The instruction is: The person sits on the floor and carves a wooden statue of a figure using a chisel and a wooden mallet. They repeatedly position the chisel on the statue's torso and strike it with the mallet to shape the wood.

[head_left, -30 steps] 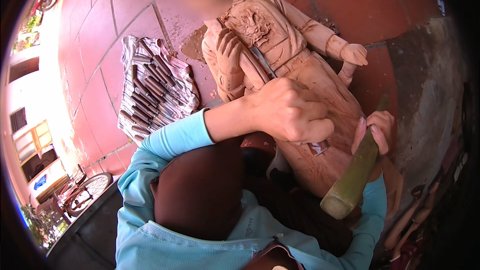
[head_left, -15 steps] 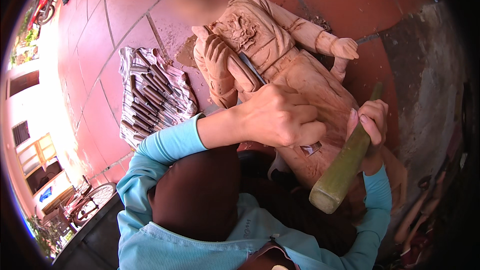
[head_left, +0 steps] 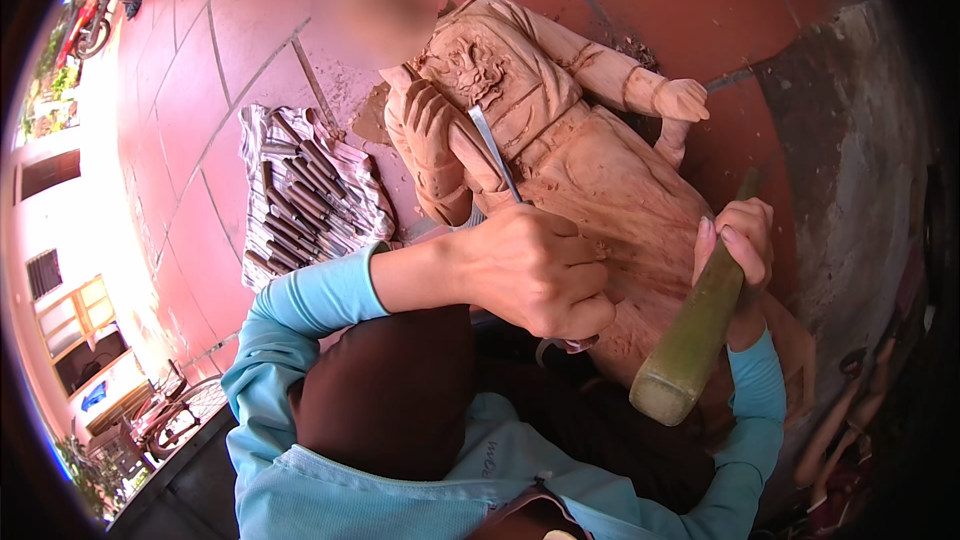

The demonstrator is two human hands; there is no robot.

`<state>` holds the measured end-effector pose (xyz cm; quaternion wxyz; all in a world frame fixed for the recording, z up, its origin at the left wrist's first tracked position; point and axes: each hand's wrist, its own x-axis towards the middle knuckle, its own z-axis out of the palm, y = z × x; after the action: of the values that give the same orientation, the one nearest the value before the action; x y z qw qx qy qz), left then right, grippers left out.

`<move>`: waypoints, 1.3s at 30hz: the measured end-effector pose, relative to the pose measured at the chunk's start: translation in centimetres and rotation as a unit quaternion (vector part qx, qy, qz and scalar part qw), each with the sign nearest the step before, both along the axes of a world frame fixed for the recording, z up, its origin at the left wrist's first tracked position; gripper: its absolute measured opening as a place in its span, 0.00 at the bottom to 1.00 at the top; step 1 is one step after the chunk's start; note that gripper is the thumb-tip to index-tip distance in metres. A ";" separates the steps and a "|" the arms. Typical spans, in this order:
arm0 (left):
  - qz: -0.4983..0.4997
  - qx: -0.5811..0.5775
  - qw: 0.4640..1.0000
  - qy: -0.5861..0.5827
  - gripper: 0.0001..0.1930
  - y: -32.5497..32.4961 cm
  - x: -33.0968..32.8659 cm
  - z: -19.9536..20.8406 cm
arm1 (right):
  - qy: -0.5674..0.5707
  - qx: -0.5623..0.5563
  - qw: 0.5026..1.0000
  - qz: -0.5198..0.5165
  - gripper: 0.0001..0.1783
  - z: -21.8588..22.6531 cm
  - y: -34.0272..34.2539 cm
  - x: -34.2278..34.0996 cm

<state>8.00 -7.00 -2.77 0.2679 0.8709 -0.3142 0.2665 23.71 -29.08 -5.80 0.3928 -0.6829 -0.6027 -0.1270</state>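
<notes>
A carved wooden statue (head_left: 600, 175) of a robed figure lies on its back in front of me, with a beast-face relief on its chest. My left hand (head_left: 540, 275) is closed around a chisel (head_left: 490, 145), whose flat metal blade points away over the statue's bent arm. The chisel's other end peeks out below the fist. Whether the blade touches the wood I cannot tell. To the right, my right hand (head_left: 740, 245) grips a green, club-shaped mallet (head_left: 685, 350) by its thin end. Its thick end hangs toward me, above the statue's lower robe.
Left of the statue, several dark-handled carving tools (head_left: 300, 195) lie on a striped cloth (head_left: 255, 145). Wood chips dot the red tiled floor (head_left: 240, 30). A bicycle (head_left: 180, 410) stands at far left, and a grey slab (head_left: 850, 160) runs along the right.
My left hand has moved left and toward me with the chisel, and more of its blade now shows. The right hand has hardly moved; the mallet's thick end has shifted slightly right.
</notes>
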 end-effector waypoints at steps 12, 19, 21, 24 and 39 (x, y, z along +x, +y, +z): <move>-0.022 -0.073 0.997 0.007 0.14 -0.5 0.8 -1.0 | -0.007 0.007 1.000 0.015 0.31 1.1 0.0 -0.6; -0.050 -0.111 0.993 0.000 0.11 0.7 1.0 -0.1 | -0.145 -0.012 0.987 -0.065 0.35 1.6 -0.8 0.2; -0.044 -0.117 0.992 -0.001 0.09 0.5 0.9 -0.4 | -0.153 -0.017 0.986 -0.061 0.35 1.6 -0.9 0.3; -0.047 -0.081 0.996 0.000 0.06 0.3 1.0 -0.9 | -0.145 -0.001 0.988 -0.054 0.36 1.4 -0.8 0.6; -0.048 -0.077 0.996 0.003 0.01 0.5 1.1 -0.6 | -0.082 0.085 0.992 -0.034 0.36 -0.7 -0.7 0.9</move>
<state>9.09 -6.51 -3.42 0.3476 0.8325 -0.3331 0.2742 24.61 -29.75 -6.50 0.3942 -0.6548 -0.5959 -0.2463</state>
